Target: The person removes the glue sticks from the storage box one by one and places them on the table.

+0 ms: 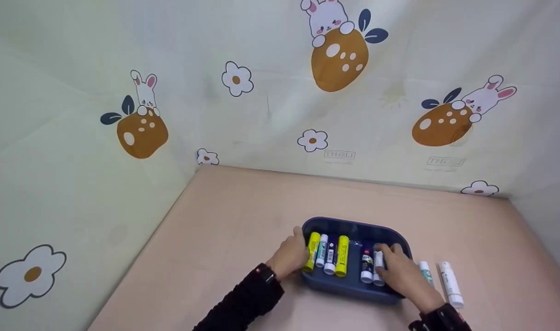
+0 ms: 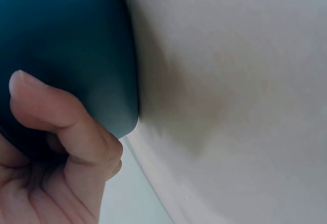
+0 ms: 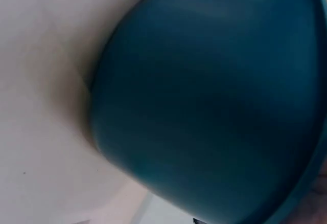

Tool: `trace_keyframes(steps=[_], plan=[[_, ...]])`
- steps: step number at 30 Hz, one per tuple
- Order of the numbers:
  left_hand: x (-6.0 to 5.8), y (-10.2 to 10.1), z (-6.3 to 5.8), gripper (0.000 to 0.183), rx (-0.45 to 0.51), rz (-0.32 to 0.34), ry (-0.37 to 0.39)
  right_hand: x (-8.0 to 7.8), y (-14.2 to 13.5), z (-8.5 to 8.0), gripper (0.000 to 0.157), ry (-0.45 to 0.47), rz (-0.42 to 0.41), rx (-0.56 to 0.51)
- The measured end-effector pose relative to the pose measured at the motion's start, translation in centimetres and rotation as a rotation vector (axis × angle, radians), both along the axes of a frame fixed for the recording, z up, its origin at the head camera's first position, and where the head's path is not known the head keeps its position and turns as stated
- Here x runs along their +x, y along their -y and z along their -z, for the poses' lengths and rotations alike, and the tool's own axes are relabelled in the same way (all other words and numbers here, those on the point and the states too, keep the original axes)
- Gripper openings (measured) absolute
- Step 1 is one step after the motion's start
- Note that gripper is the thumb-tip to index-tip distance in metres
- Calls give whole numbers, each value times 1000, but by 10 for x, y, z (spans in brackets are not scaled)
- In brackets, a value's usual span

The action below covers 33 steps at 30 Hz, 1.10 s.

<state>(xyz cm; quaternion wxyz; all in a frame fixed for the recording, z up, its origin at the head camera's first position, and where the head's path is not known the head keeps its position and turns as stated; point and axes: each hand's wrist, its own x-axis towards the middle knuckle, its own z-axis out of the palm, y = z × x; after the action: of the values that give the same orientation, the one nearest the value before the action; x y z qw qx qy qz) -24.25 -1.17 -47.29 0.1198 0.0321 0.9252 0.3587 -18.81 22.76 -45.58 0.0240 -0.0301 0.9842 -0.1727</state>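
Note:
A dark blue plastic basket (image 1: 353, 288) stands on the table, with several glue sticks in it. My left hand (image 1: 290, 253) grips its left wall; in the left wrist view the bent fingers (image 2: 76, 127) lie against the basket's outer side. Reaching over the right rim, my right hand (image 1: 404, 275) pinches a white glue stick (image 1: 378, 265) inside the basket. Beside that one lies a dark glue stick with a white end (image 1: 366, 266). Yellow glue sticks (image 1: 342, 255) and white-capped ones lie at the left. The basket wall (image 3: 204, 101) fills most of the right wrist view.
Right of the basket, a white-and-teal glue stick (image 1: 426, 272) and a larger white glue stick (image 1: 451, 284) lie on the pinkish table (image 1: 215, 257). A printed cloth wall (image 1: 270, 115) with rabbits and flowers borders the table at the back and sides.

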Motion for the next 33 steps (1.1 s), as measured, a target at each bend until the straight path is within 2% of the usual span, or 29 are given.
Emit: trace_keyframes(steps=[4,8,14,21,26,33], plan=[[0,0,0,54,2,-5,4,0,2,4,42,-26,-6,48],[0,0,0,56,-2,-2,0,-1,5,11,37,-46,-8,41],[0,-2,-1,60,-2,3,15,-3,6,22,32,-1,-6,4],[1,-3,-3,62,15,-26,68,-6,6,22,31,14,7,-23],[2,-3,-3,58,14,-23,65,-5,6,21,32,24,24,-30],[2,-3,-3,56,21,-23,64,-3,7,22,35,-31,49,-87]])
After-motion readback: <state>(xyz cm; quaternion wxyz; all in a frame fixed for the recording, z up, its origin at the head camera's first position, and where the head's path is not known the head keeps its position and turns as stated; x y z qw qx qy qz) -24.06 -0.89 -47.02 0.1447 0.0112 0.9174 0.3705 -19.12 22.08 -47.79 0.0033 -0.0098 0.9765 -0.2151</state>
